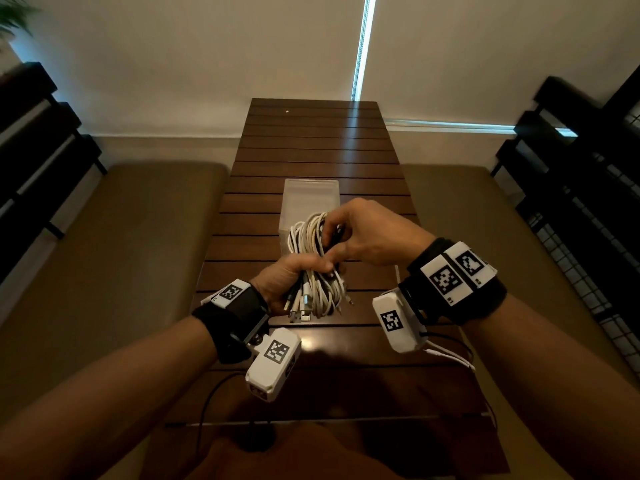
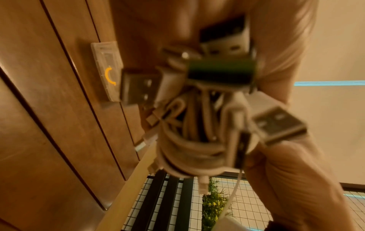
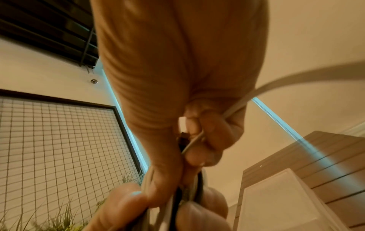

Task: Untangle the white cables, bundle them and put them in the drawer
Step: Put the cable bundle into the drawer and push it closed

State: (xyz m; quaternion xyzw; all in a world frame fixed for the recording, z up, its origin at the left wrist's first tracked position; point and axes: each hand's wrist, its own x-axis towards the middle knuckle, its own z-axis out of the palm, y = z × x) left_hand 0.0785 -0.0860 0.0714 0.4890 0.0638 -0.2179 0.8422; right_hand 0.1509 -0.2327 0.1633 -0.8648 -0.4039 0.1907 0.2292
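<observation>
Head view: left hand (image 1: pixel 287 278) grips white cables (image 1: pixel 311 251), right hand (image 1: pixel 360 233) pinches one strand; bundling underway. Next, likely into drawer (image 1: pixel 311 192).

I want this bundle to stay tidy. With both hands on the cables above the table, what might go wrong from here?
1. The left hand grips only the bundle's lower end; the upper loops could spring apart if the right hand lets go.
2. Loose plugs dangling below the grip may snag or re-tangle.
3. The clear drawer box sits right behind the hands, so a pull on the cable might knock it.
</observation>
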